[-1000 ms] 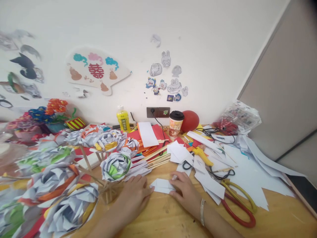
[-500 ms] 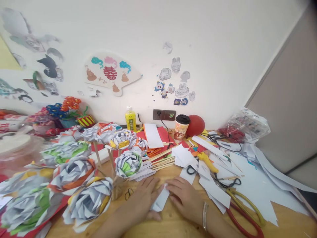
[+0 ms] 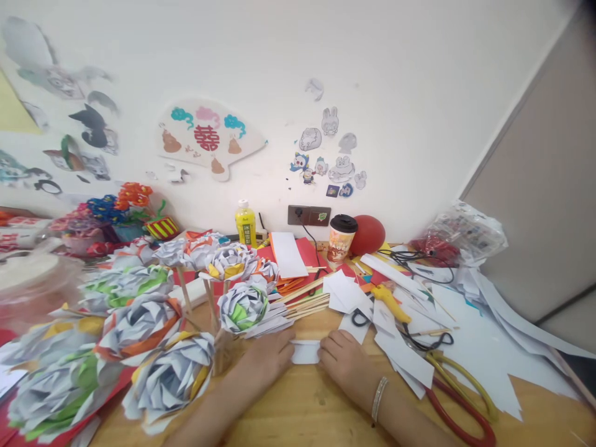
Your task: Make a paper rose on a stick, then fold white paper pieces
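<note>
A small folded piece of white paper (image 3: 305, 352) lies crosswise on the wooden table between my two hands. My left hand (image 3: 272, 357) grips its left end, fingers curled together. On the opposite end, the bent fingers of my right hand (image 3: 342, 360) close over the paper; a bracelet circles that wrist. The thumbs are mostly hidden. Just beyond the left hand lie slim white folded paper pieces (image 3: 274, 318) and a white-and-green paper flower (image 3: 244, 307). Loose white sheets (image 3: 404, 360) are right of my right hand.
Large paper flowers (image 3: 168, 382) crowd the left. Wooden sticks (image 3: 307, 304), a yellow glue gun (image 3: 392, 303) with a black cord, and red-handled scissors (image 3: 459, 416) lie about. Toward the wall stand a drink bottle (image 3: 245, 225), a lidded cup (image 3: 341, 242) and a red balloon (image 3: 370, 234).
The white paper has turned from a slanted, upright position to lying crosswise, and looks shorter. Both hands now hold its opposite ends, and my left thumb has drawn in from below.
</note>
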`<action>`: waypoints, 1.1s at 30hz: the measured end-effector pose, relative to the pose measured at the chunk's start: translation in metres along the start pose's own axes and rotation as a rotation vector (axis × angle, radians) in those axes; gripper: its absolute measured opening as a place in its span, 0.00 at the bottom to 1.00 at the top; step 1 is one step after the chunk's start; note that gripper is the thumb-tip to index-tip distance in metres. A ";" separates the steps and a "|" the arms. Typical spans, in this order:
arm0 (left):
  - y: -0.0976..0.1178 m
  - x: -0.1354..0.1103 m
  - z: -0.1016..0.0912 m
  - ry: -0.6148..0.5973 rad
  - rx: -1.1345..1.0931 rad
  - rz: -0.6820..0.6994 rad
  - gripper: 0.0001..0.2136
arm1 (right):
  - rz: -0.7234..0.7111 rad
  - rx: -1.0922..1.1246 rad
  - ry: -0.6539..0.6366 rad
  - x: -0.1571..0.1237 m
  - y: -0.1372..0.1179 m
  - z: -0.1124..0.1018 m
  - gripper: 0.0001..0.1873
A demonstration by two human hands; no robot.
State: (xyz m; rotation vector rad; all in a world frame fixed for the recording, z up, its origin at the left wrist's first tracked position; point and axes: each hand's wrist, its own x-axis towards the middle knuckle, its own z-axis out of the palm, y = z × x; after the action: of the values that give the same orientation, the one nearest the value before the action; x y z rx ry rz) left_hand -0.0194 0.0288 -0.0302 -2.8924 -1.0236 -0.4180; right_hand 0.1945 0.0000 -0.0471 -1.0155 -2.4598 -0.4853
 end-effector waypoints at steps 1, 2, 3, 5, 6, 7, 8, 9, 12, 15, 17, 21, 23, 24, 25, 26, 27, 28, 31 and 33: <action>-0.001 0.000 0.001 0.027 0.010 0.011 0.09 | -0.005 0.005 0.001 0.000 0.000 0.000 0.12; -0.001 0.000 0.001 0.047 0.014 0.023 0.10 | -0.001 0.014 0.003 0.000 0.000 0.000 0.12; -0.002 0.000 0.000 0.065 0.013 0.032 0.10 | 0.014 0.028 0.006 0.000 0.000 0.000 0.13; -0.004 0.000 -0.002 0.096 0.002 0.028 0.09 | 0.063 0.064 0.017 -0.001 0.000 0.001 0.13; -0.005 0.000 -0.002 0.098 -0.002 0.023 0.08 | 0.089 0.076 0.018 -0.001 -0.001 0.001 0.13; -0.007 -0.001 -0.003 0.093 0.002 0.022 0.07 | 0.110 0.081 0.016 -0.002 -0.002 0.001 0.12; -0.008 -0.001 -0.002 0.083 0.012 0.027 0.07 | 0.124 0.080 0.008 -0.002 -0.002 0.001 0.12; -0.009 -0.001 -0.001 0.067 0.025 0.042 0.08 | 0.130 0.075 0.000 -0.001 -0.003 0.001 0.12; -0.013 -0.001 0.005 0.053 0.069 0.103 0.10 | 0.141 0.090 -0.015 0.001 -0.005 0.000 0.11; -0.013 0.000 0.008 0.061 0.036 0.090 0.09 | 0.236 0.224 -0.029 0.004 -0.005 -0.001 0.09; -0.012 0.001 0.006 0.056 -0.052 0.034 0.09 | 0.367 0.350 -0.045 0.005 -0.005 -0.002 0.07; -0.010 0.002 0.003 0.087 -0.257 -0.081 0.07 | 0.577 0.517 -0.041 0.008 -0.009 -0.004 0.07; -0.008 0.002 0.003 0.107 -0.324 -0.125 0.07 | 0.621 0.539 -0.031 0.009 -0.012 -0.005 0.08; -0.008 0.002 0.004 0.114 -0.344 -0.147 0.06 | 0.639 0.539 -0.029 0.010 -0.014 -0.005 0.08; -0.008 0.001 0.005 0.122 -0.357 -0.172 0.07 | 0.656 0.536 -0.028 0.011 -0.015 -0.005 0.08; -0.008 0.001 0.006 0.126 -0.366 -0.192 0.07 | 0.672 0.531 -0.028 0.012 -0.017 -0.005 0.07; -0.007 0.001 0.007 0.127 -0.372 -0.207 0.07 | 0.687 0.523 -0.029 0.013 -0.018 -0.004 0.07; -0.007 0.002 0.007 0.125 -0.375 -0.219 0.07 | 0.702 0.510 -0.030 0.013 -0.018 -0.003 0.07; -0.003 0.004 0.004 0.113 -0.348 -0.264 0.07 | 0.736 0.438 -0.028 0.014 -0.019 0.003 0.07; 0.001 0.007 0.002 0.115 -0.284 -0.306 0.08 | 0.747 0.386 -0.016 0.014 -0.019 0.007 0.07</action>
State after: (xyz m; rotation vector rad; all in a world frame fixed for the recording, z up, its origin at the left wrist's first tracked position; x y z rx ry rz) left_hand -0.0128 0.0327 -0.0302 -2.9022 -1.5044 -0.7952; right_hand 0.1704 -0.0012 -0.0489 -1.6202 -1.8686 0.2308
